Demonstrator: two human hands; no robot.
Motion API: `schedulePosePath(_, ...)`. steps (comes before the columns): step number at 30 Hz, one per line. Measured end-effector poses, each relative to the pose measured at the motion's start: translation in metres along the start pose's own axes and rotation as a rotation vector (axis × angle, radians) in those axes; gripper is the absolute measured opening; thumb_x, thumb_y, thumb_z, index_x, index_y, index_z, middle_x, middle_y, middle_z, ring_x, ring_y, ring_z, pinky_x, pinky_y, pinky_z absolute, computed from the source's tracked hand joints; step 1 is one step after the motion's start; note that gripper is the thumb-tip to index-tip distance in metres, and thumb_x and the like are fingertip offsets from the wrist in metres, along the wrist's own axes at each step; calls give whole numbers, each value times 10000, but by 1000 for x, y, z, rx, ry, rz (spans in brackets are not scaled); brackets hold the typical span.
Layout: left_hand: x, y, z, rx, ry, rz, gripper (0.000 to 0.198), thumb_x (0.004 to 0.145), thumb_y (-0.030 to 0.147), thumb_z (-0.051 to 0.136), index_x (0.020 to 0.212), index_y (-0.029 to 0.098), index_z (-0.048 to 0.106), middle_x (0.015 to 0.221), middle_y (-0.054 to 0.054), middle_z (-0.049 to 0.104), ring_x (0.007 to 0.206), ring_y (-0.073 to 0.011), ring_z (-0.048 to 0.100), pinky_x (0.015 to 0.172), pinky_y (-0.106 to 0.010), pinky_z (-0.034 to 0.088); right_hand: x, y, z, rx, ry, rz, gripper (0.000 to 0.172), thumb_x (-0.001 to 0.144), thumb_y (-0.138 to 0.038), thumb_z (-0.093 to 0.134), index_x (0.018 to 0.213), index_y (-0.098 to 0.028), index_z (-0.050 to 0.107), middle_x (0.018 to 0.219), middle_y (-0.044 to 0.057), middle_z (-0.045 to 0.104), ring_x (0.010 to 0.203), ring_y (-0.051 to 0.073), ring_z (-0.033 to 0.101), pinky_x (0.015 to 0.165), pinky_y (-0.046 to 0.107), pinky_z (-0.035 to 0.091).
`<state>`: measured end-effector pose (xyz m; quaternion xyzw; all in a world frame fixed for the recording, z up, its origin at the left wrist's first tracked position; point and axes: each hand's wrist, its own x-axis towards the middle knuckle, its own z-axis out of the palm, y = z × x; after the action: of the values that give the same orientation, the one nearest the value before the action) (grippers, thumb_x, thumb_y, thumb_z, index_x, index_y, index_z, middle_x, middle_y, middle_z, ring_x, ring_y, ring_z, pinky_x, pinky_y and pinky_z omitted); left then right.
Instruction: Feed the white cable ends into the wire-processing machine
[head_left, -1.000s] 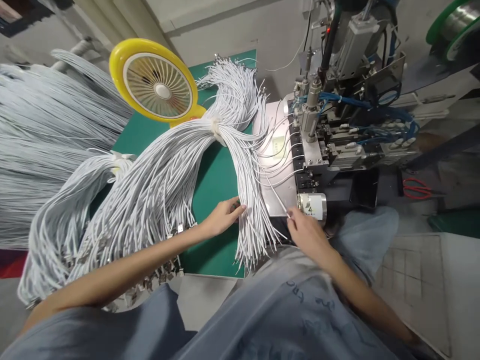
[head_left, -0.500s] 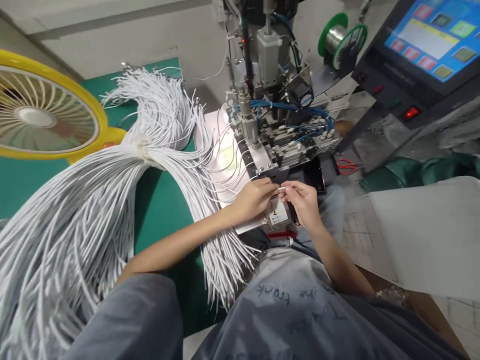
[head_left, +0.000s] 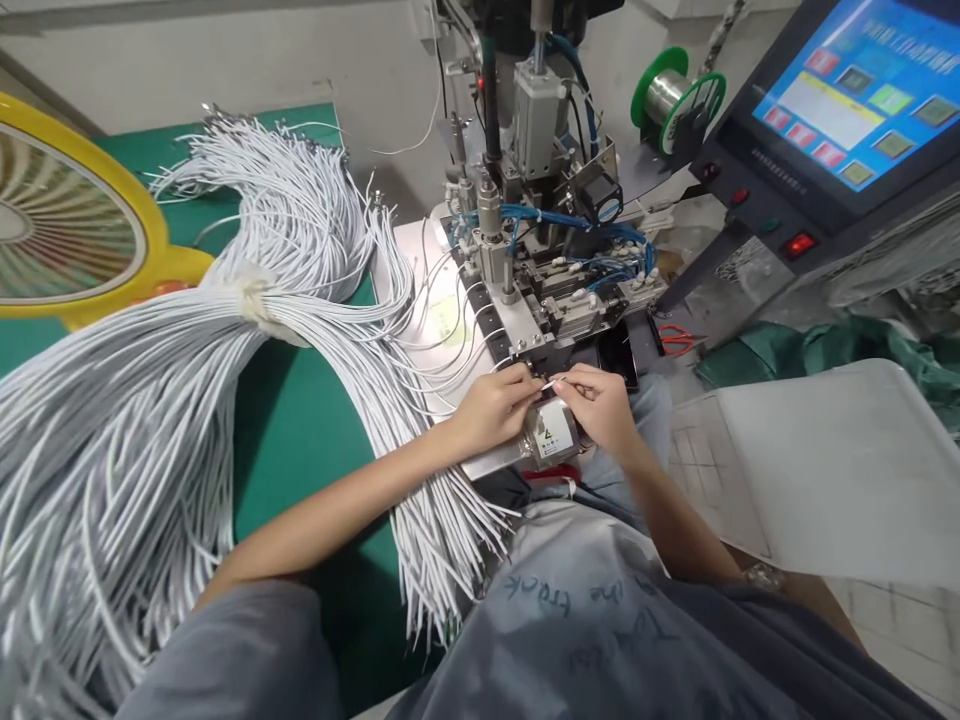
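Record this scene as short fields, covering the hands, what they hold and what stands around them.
Left hand: pinching a thin white cable at the fingertips
Right hand: pinching the same cable, close to the left fingertips
Beyond hands: silver-and-black metal machine with blue tubes
Picture left: large bundle of white cables, tied with a pale band; round yellow fan, cut off by the frame
Picture right: lit blue screen; green-rimmed spool of silver wire
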<state>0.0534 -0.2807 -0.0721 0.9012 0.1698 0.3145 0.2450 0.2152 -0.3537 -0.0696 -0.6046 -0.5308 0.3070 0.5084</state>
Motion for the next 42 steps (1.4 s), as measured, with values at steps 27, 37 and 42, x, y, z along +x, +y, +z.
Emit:
schedulePosePath(27,13,0,-23,589,-86,359,269,901,90,373,867,109,639,725,-47,600,665,-144,505,554,-267,355,1,-5,3,-150,-12,-142,282,799,-189,519,519,-156,532,523,-37,359,489,82,321,484,252,266)
schedulePosePath(37,11,0,-12,258,-395,-34,244,908,129,386,878,98,627,794,-55,571,624,-104,543,577,-211,417,4,28,14,-24,86,-9,252,789,-274,538,574,-158,599,559,-7,499,537,110,442,526,252,346)
schedulePosePath(42,9,-11,-6,440,-530,-156,260,860,55,377,944,105,618,871,-74,569,585,-111,552,562,-231,431,15,58,10,56,37,182,204,724,-328,540,728,-163,661,756,58,675,728,185,606,695,305,459)
